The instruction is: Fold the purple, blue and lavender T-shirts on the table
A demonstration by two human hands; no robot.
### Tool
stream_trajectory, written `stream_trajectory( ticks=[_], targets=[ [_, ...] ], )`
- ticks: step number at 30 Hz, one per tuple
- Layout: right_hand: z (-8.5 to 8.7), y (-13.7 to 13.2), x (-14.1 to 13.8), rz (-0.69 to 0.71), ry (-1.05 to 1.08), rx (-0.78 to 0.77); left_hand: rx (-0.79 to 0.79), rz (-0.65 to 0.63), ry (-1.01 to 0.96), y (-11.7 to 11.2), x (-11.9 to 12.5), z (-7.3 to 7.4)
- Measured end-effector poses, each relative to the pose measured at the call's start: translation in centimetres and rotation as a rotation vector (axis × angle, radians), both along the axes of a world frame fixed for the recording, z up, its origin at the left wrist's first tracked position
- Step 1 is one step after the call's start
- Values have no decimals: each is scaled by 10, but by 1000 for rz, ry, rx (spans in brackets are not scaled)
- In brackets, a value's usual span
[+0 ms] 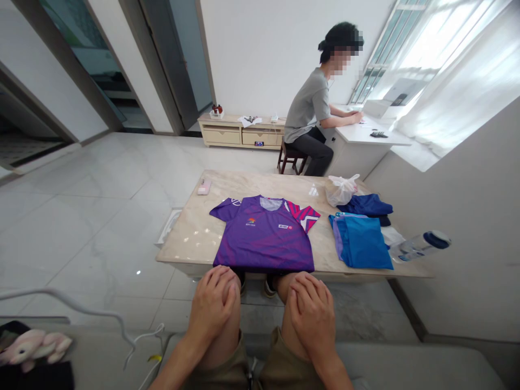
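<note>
My left hand (214, 297) rests over my left knee, fingers stretched and lying flat, holding nothing. On the other knee lies my right hand (312, 303), also empty with its fingers laid out. Just beyond both hands a purple T-shirt (264, 238) is spread front side up on the coffee table (187, 238), its hem at the near edge. Its collar points away from me; one sleeve is purple, the other pink and white. To its right sits a folded blue garment (365, 241) with a lilac one partly under it.
A clear bottle (422, 246), a white plastic bag (342, 189) and dark blue clothing (365, 205) occupy the table's right end. A small pink box (204, 187) is at the far left corner. Beyond, a person (311, 103) sits at a white desk (369, 132).
</note>
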State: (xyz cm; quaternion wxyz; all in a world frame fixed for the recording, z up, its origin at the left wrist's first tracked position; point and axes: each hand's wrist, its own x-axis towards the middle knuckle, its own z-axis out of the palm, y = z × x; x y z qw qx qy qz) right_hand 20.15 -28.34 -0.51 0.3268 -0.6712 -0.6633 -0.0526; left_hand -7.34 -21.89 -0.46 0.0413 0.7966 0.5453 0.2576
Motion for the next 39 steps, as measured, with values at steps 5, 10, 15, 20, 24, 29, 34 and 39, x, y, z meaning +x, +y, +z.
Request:
stream_trajectory(
  ticks=[5,10,15,20,24,29,34,39],
  targets=[
    [-1,0,0,-6,-18,3,3,2,-24,0,-2,0],
    [1,1,-1,-3,-36,-9,-7,5,-47,1,-3,0],
    [2,1,-1,-6,-47,-14,-24,3,-63,1,-5,-1],
    [1,1,3,-10,-53,-2,-31,-6,-65,3,-6,0],
    [1,2,5,-19,-63,0,-26,2,-65,5,-5,1],
    [0,0,3,-24,-76,15,-21,9,-30,1,-5,0],
    [3,12,10,-9,-18,-96,-32,-88,117,14,9,16],
    [31,89,22,128,9,-467,-230,-189,242,78,59,45]
  ],
)
